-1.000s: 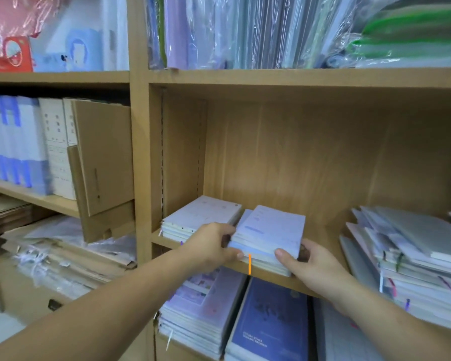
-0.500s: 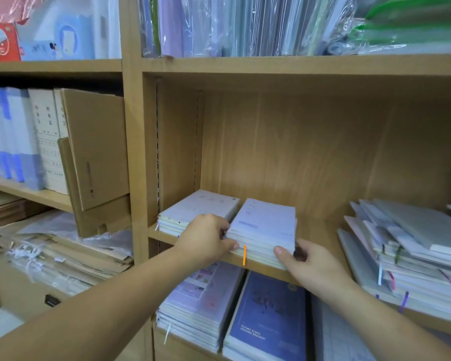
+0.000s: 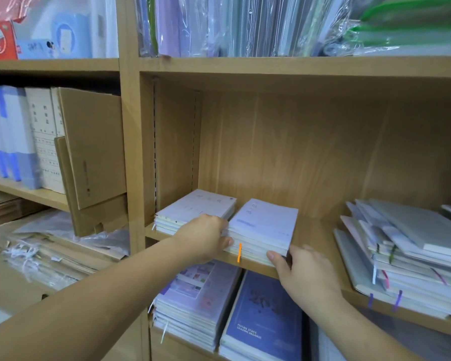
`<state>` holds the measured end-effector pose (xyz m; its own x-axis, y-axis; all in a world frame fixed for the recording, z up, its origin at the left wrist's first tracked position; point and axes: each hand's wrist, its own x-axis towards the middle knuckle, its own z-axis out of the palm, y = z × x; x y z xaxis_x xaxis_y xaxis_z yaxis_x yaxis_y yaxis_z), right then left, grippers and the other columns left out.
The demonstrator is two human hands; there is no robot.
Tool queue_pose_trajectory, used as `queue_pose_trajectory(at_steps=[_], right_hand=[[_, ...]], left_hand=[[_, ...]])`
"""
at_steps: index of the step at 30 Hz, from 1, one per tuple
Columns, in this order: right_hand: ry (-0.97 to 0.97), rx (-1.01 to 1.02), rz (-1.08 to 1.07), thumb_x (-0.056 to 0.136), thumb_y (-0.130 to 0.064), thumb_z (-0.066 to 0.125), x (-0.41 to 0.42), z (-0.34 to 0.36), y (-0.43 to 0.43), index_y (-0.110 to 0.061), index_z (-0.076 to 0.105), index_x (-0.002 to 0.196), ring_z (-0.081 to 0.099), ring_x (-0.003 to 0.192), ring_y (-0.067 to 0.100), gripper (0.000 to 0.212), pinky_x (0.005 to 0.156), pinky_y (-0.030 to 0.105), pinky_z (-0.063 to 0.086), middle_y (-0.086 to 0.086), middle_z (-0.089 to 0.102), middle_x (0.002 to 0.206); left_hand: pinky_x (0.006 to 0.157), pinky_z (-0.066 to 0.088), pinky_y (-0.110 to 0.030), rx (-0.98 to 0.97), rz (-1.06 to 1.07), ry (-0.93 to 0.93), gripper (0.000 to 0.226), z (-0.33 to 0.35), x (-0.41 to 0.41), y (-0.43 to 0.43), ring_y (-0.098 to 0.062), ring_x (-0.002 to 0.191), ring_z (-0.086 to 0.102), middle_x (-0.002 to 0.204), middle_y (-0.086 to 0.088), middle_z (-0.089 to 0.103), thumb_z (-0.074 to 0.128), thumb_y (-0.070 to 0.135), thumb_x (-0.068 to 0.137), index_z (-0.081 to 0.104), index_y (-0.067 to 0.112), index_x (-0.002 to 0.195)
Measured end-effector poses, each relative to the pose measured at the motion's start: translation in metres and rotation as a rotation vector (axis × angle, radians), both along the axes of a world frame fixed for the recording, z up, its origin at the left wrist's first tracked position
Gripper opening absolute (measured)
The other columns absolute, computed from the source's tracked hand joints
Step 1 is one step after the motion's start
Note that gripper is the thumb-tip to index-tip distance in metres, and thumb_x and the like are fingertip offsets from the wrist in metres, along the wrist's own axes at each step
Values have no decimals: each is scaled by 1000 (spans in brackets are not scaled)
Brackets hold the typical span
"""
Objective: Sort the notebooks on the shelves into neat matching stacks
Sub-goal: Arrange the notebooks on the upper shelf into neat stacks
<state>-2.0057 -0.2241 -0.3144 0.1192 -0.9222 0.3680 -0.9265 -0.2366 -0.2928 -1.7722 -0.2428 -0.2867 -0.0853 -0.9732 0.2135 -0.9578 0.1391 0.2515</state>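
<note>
Wooden shelf unit (image 3: pixel 130 152), middle bay. On the centre board (image 3: pixel 315 230): pale lilac notebook stack (image 3: pixel 263 225) near the front edge, squared up, just beside a white notebook stack (image 3: pixel 195 209) tucked into the bay's left corner. Orange ribbon (image 3: pixel 239 252) hanging from the lilac stack's front, over the board's lip.

Left hand (image 3: pixel 206 238) at the lilac stack's left side, reaching into the gap between the two stacks: fingers curled and together against the edge, thumb tip on the front face. Right hand (image 3: pixel 302 274) at the front right corner: thumb pressed to the front edge, other fingers bent round the right side (tips hidden behind the stack). Stack clamped between both hands, resting on the board.

Same board, far right, well apart: loose pile of grey and white notebooks (image 3: pixel 406 251), fanned and askew, coloured ribbons dangling.

Bay below: pastel-covered stack (image 3: pixel 195 295) on the left, dark blue notebooks (image 3: pixel 263 316) just beside it.

Bay above: upright plastic-wrapped packs (image 3: pixel 245 22), green folders (image 3: pixel 412 27) lying flat at right.

Left bay: brown cardboard box (image 3: pixel 94 147) leaning, white and blue binders (image 3: pixel 8 136) upright beside it; red box (image 3: pixel 0 40) on the board above.
</note>
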Motion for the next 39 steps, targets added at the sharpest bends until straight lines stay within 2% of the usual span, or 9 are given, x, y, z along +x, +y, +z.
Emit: queue_pose_trajectory(at_steps=[4,9,13,19,25,29,32,35,39], right_hand=[[-169,93,62,90,-72,50,-9,6,-8,-26,54,74,58,71,11,48,58,26,39,-4,58,80],[-2,71,26,98,-66,37,-7,5,-12,-23,57,90,56,83,19,48,75,33,44,-3,54,90],[51,-2,-4,101,-62,33,-2,1,-10,-21,64,105,48,81,20,52,74,32,39,-4,50,89],[-93,116,65,89,-71,54,-9,7,-12,-29,49,66,58,80,11,49,62,26,41,-1,60,87],[15,87,71,92,-63,60,-5,4,-10,-28,49,73,47,66,7,41,51,17,27,-9,39,87],[-104,183,117,90,-56,68,-10,14,-5,-21,49,58,56,58,9,51,47,19,32,-1,62,72],[-139,256,145,86,-55,71,-29,41,9,-12,61,58,47,46,8,52,46,25,33,5,67,58],[-70,63,178,88,-56,67,-64,73,27,-14,70,67,52,49,6,47,49,26,38,-3,61,52],[-5,-258,104,92,-53,61,-134,107,36,-20,75,79,61,72,14,39,66,32,47,-4,61,67]], left_hand=[[60,39,-32,14,31,-79,33,0,3,-1,-21,78,57,82,1,57,65,49,94,49,24,79],[62,42,-33,77,40,18,31,-6,0,-4,-21,79,57,87,-2,58,64,47,97,55,18,91],[57,39,-32,12,39,48,33,-11,2,-2,-19,73,56,81,-1,58,66,47,95,54,19,81],[58,45,-33,5,41,23,39,-18,5,0,-22,70,60,75,-3,61,60,50,98,58,15,81],[54,39,-31,-49,54,84,33,-28,-1,6,-20,68,56,79,-4,60,56,44,102,56,15,86],[63,54,-36,-71,119,8,29,-23,4,20,-22,71,62,75,-3,63,55,41,98,60,18,81],[62,50,-35,-248,103,-42,20,-3,-7,35,-25,74,65,69,-1,68,55,31,93,66,19,81],[59,38,-30,-285,-35,121,13,21,-55,48,-15,69,58,64,7,65,61,32,94,69,25,87],[61,47,-28,-154,-252,396,26,29,-147,36,-14,68,64,71,3,70,67,43,92,68,19,84]])
